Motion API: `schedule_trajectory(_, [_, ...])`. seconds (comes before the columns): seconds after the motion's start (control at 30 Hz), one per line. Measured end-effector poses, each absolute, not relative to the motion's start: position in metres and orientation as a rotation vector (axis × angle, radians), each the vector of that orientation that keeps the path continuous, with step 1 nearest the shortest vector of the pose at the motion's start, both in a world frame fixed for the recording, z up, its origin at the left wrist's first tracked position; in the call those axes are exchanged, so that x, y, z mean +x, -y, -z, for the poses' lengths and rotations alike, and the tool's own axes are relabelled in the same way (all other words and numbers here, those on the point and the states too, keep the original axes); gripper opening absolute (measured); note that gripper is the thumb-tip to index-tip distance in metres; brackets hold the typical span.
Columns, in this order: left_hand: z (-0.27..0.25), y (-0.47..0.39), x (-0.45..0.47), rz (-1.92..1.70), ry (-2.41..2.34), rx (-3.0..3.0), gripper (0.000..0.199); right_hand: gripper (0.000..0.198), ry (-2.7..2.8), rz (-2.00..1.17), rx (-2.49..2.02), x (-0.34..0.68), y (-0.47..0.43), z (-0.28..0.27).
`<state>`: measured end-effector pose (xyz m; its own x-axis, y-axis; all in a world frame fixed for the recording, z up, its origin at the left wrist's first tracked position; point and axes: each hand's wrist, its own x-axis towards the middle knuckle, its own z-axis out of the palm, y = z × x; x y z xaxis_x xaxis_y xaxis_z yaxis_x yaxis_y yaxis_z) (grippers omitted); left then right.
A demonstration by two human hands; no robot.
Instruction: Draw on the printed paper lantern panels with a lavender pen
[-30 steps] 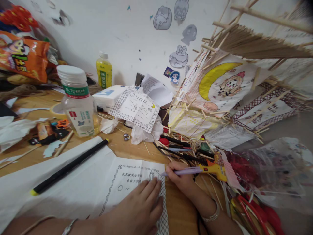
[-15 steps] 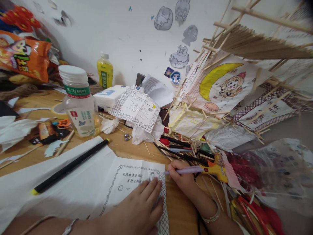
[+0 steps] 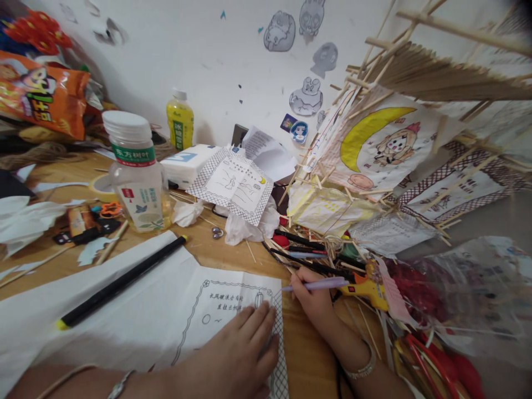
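My left hand (image 3: 236, 346) lies flat over a white paper drawing (image 3: 226, 287), its fingers stretched out and pressing the sheet down. The drawing has a wavy border, a crosshatched right edge, Chinese writing and a lantern. My right hand (image 3: 312, 296) is closed around a light purple pen (image 3: 326, 283). The pen's tip points left, at the drawing's upper right corner; whether it touches the paper I cannot tell. A long black marker with yellow ends (image 3: 124, 282) lies on the white paper to the left.
A clear plastic bottle (image 3: 139, 177) and a yellow bottle (image 3: 180, 119) stand behind the paper. A second drawing (image 3: 236, 185) leans near a white box (image 3: 187, 163). At right are a stick frame with painted panels (image 3: 378, 144), a yellow glue gun (image 3: 368, 291) and red-handled scissors (image 3: 430, 360).
The pen in my right hand has shifted slightly right and tilted a little. My left hand stays on the paper, and the view has moved slightly.
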<state>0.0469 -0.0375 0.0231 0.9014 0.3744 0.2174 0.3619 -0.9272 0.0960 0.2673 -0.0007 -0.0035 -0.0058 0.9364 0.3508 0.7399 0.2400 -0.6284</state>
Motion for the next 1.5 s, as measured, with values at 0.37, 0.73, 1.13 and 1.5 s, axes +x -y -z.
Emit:
schedule_trajectory(0.37, [-0.019,0.038,0.047,-0.365,-0.59,3.035,0.042,0.034,1.651,-0.569,-1.499,0.264,0.001,-0.002])
schedule_trajectory(0.73, [-0.018,0.043,0.047,-0.467,-0.546,3.066,0.039,0.037,1.698,-0.641,-1.427,0.265,0.001,-0.002])
schedule_trajectory(1.13, [-0.064,0.03,0.04,0.041,-0.543,2.742,0.071,0.022,1.694,-0.782,-1.199,0.265,-0.004,-0.005])
schedule_trajectory(1.5, [-0.054,0.016,0.042,0.024,-0.501,2.719,0.069,0.041,1.63,-0.928,-1.223,0.262,-0.002,0.0])
